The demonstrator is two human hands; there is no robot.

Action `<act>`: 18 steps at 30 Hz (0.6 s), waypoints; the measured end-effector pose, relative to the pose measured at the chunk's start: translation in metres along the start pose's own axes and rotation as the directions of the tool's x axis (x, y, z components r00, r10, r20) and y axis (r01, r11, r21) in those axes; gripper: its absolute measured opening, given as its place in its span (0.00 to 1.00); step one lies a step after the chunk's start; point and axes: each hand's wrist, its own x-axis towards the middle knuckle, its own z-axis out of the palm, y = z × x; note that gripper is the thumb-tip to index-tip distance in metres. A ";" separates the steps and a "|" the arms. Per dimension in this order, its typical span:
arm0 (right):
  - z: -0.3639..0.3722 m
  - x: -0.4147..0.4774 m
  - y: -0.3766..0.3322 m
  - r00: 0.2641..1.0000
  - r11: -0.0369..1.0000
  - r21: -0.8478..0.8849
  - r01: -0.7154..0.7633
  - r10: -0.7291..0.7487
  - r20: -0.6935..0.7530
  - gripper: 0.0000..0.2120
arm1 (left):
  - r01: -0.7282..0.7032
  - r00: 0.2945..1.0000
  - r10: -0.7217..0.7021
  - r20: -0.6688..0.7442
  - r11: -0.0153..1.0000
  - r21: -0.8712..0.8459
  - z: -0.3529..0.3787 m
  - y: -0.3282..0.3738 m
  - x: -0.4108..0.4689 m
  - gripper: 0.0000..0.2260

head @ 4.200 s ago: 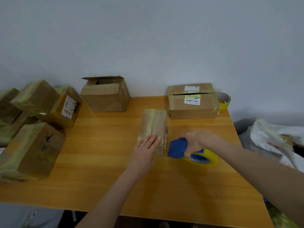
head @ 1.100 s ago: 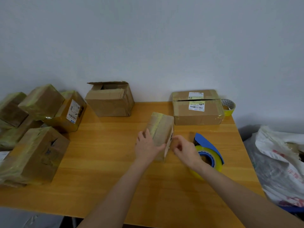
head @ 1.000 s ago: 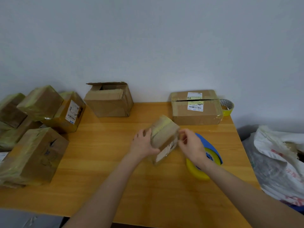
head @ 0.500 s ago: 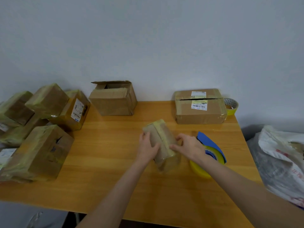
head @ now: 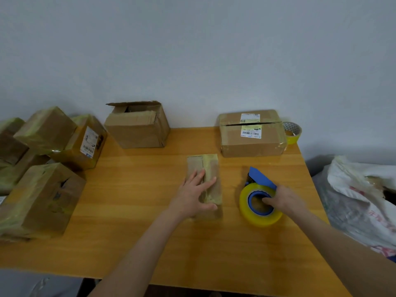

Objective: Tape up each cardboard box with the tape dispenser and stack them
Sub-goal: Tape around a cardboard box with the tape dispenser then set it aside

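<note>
A small cardboard box (head: 209, 166), wrapped in yellowish tape, lies flat in the middle of the wooden table (head: 137, 211). My left hand (head: 192, 197) rests on top of it with straight fingers, thumb along its near end. To its right sits the tape dispenser (head: 246, 202), a yellow roll on a blue holder. My right hand (head: 285, 200) grips it, fingers hooked into the roll's core. At the back stand a box with open flaps (head: 137, 129) and a labelled box (head: 252, 144) with a slit along its top.
Several taped boxes (head: 42, 196) are piled at the table's left end. A spare yellow tape roll (head: 293, 131) sits at the back right corner. White plastic bags (head: 353, 189) lie off the table's right edge. A wall stands right behind.
Both hands were turning the small box in the air; it now lies flat on the table under my left hand. My right hand left the box and took hold of the tape dispenser.
</note>
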 end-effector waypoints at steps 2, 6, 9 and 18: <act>0.001 0.008 0.005 1.000 0.995 0.095 -0.026 0.026 0.004 0.17 | -0.019 1.000 0.019 0.000 0.999 -0.042 0.001 -0.004 -0.001 0.37; -0.006 0.009 0.000 0.999 0.978 0.204 -0.048 0.047 0.012 0.17 | -0.026 1.000 0.025 -0.016 0.998 -0.055 0.003 -0.006 -0.002 0.37; -0.015 -0.001 -0.016 0.995 0.990 0.137 -0.009 0.022 -0.097 0.21 | -0.036 0.999 0.034 -0.023 0.998 -0.058 0.000 -0.006 -0.004 0.38; -0.013 -0.009 -0.013 0.964 0.965 -0.004 0.261 -0.261 -0.039 0.33 | -0.015 0.998 0.012 -0.060 0.998 -0.053 0.003 -0.001 -0.015 0.35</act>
